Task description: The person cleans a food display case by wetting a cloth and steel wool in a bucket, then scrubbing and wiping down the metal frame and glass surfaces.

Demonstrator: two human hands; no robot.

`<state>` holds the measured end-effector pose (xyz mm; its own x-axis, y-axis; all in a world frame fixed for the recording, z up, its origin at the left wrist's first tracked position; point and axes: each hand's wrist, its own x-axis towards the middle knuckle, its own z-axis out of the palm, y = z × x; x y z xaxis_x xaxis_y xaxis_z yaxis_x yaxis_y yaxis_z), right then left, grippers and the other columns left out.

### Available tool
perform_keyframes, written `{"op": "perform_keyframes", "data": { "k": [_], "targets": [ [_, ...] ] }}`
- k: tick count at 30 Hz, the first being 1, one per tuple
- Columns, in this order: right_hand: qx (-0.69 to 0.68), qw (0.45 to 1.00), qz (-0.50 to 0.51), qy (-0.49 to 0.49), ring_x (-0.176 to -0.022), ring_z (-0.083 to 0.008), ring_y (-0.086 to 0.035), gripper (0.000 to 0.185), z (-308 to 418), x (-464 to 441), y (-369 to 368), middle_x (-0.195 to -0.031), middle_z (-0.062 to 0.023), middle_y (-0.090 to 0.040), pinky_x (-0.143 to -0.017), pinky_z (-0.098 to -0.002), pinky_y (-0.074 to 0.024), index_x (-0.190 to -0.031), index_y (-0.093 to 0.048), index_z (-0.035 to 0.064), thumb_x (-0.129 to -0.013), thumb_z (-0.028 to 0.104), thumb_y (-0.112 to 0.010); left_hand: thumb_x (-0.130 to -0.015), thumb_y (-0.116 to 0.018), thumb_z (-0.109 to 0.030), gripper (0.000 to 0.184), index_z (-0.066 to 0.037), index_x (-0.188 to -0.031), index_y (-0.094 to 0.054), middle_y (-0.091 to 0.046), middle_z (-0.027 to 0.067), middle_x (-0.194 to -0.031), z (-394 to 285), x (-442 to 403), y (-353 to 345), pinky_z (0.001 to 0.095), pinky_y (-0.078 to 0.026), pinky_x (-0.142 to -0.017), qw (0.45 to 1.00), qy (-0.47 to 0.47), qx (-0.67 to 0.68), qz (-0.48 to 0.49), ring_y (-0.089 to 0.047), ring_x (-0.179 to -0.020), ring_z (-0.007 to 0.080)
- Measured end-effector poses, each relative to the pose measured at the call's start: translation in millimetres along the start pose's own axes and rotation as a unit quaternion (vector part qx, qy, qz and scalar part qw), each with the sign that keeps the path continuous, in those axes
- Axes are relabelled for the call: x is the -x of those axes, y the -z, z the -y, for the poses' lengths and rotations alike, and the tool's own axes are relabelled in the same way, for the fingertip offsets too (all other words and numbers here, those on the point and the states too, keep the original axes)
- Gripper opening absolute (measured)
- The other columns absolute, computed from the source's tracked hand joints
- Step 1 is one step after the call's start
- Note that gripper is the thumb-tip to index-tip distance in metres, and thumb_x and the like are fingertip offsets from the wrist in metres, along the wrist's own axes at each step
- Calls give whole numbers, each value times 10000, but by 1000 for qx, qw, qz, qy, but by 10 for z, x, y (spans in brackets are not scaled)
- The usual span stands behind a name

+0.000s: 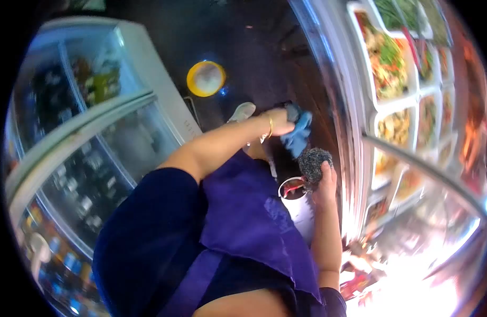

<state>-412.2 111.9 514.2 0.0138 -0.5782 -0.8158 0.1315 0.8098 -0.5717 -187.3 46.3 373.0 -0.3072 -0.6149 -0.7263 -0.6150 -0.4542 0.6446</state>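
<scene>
My left hand (pixel 280 122), with a gold bracelet at the wrist, is closed on a crumpled blue cloth (pixel 297 134). A darker grey patch shows at the cloth's upper end; I cannot make out whether it is a separate piece. In my right hand (pixel 326 185) is a dark grey steel wool scourer (pixel 314 162), with the fingers wrapped round it from the right side. Just below and left of the scourer stands a white bucket (pixel 295 208), partly hidden by my right hand. Something red shows inside its rim, too small to name.
A yellow basin (pixel 206 78) with whitish contents stands on the dark floor (pixel 243 47). On the left is a glass-topped chest freezer (pixel 143 58). A display counter (pixel 354 111) with trays of food (pixel 386 68) runs along the right. My shoe (pixel 243 111) is near the freezer.
</scene>
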Motion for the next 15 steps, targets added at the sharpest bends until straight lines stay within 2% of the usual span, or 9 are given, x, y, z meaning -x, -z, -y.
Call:
{"op": "perform_keyframes", "data": {
  "k": [1,2,3,5,6,7,9,12,15],
  "targets": [
    [10,999,48,-12,-882,-235,-688,388,-3,-208,-56,-1088,-137,-675,-706,-398,-598,-1256,-554,17,-974,284,-571,-771,-576,-389,504,62,-965,-690,-677,293,-976,262,95,-112,478,-527,-832,1000,-9,-2,17,-666,-951,432],
    [48,996,65,-24,-897,-222,-688,453,-35,-428,-168,-1080,-124,-683,-691,-416,-602,-1262,-559,37,-983,392,-523,-791,-575,-393,513,34,-1060,-667,-667,285,-1052,630,158,-339,472,-518,-871,999,-14,29,-19,-658,-991,416],
    [38,991,90,-87,-905,-218,-687,469,-34,-646,-245,-1083,-115,-685,-693,-415,-601,-1267,-559,44,-988,414,-490,-807,-584,-407,532,3,-1142,-634,-639,264,-1133,704,401,-323,468,-505,-913,999,6,-7,-38,-636,-1048,406],
    [14,970,129,-207,-920,-209,-685,507,-70,-1065,-514,-1090,-98,-689,-697,-412,-597,-1276,-560,57,-998,460,-424,-786,-657,-375,505,3,-1118,-626,-599,225,-1154,1159,675,-609,471,-486,-946,991,102,-56,-70,-591,-1105,403],
    [37,965,153,-211,-947,-210,-682,541,-59,-1212,-761,-1113,-78,-690,-708,-402,-589,-1278,-566,66,-997,481,-362,-774,-684,-323,472,4,-1107,-617,-594,209,-1129,1243,858,-678,468,-484,-937,985,104,-56,-124,-583,-1093,391],
    [51,951,234,-197,-954,-228,-678,501,-107,-1411,-954,-1124,-85,-684,-752,-378,-574,-1276,-571,61,-994,430,-384,-765,-689,-261,453,-11,-1128,-583,-585,205,-1106,1418,941,-766,472,-485,-916,983,106,-49,-141,-571,-1086,393],
    [82,938,291,-169,-959,-212,-663,433,-248,-1652,-1388,-1130,-93,-673,-823,-356,-547,-1287,-569,44,-979,332,-470,-738,-677,-187,471,-20,-1149,-518,-599,229,-1035,1764,990,-929,489,-476,-884,973,88,-7,-214,-594,-1018,420],
    [178,924,304,-150,-987,-183,-619,446,-593,-2156,-2041,-1128,-105,-641,-892,-324,-499,-1310,-542,-3,-889,117,-623,-694,-680,-154,361,-23,-1021,-604,-617,220,-1088,1877,976,-807,498,-420,-962,936,111,84,-324,-596,-1021,405],
    [281,898,331,-72,-984,-188,-613,473,-1136,-2838,-2573,-1124,-108,-637,-883,-312,-491,-1300,-548,-15,-861,126,-656,-672,-690,-160,366,-31,-1009,-633,-612,193,-1167,2081,799,-681,497,-366,-1042,916,65,69,-390,-537,-1131,388]
  ]
}}
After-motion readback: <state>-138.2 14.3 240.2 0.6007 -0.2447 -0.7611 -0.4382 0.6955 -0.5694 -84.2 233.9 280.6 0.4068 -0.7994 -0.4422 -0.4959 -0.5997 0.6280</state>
